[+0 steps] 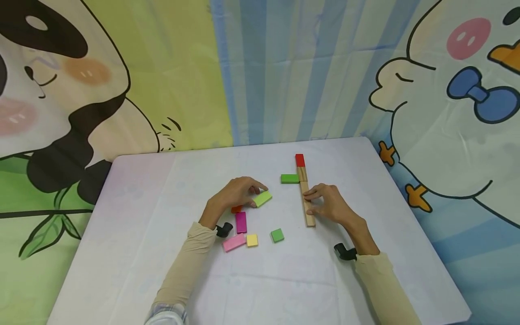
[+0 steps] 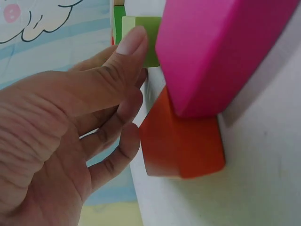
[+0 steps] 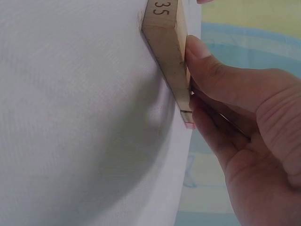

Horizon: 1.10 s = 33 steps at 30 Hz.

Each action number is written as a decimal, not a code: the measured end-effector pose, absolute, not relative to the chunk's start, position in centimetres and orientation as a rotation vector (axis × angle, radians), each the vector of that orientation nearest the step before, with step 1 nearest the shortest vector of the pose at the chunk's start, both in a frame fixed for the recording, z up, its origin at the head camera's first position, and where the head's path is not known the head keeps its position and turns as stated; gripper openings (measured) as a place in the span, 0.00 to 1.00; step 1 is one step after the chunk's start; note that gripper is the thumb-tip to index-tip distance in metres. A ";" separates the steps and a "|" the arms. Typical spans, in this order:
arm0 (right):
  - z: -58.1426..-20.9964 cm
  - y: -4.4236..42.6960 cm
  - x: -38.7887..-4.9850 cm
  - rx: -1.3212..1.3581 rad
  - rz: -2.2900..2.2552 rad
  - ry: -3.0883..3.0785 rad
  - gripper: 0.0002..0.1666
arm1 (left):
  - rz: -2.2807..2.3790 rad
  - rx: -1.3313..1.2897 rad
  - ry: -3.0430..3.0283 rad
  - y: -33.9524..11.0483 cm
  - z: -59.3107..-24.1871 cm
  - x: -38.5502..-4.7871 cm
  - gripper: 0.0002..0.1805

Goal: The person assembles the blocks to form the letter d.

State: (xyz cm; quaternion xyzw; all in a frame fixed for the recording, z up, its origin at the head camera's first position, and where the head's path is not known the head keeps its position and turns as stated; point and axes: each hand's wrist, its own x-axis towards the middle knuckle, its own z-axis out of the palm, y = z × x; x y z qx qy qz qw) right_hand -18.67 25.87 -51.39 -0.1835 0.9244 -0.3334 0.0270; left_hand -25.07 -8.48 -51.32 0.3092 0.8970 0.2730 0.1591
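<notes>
My left hand pinches a light green block between thumb and fingers, just above the table. In the left wrist view the thumb covers part of this block. An orange block lies beneath that hand, partly hidden in the head view, beside a magenta block. My right hand rests thumb and fingertips on a long plain wooden block, marked 35 on its end. This block forms a straight row with a shorter wooden block and a red block. A green block sits against the row's left side.
Nearer on the white table lie a pink block, a small yellow block and a small green block. A cartoon-printed cloth hangs behind the table's far edge.
</notes>
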 end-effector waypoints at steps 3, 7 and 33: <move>-51.3 25.8 -18.7 -0.559 -1.034 2.857 0.26 | 0.789 0.884 2.576 -8.4 -51.5 -25.1 0.30; -51.7 25.7 -18.6 -0.549 -1.031 2.842 0.26 | 0.794 0.873 2.583 -8.4 -51.9 -25.0 0.30; -51.4 25.7 -18.6 -0.575 -1.021 2.866 0.26 | 0.823 0.883 2.664 -6.6 -52.1 -26.6 0.31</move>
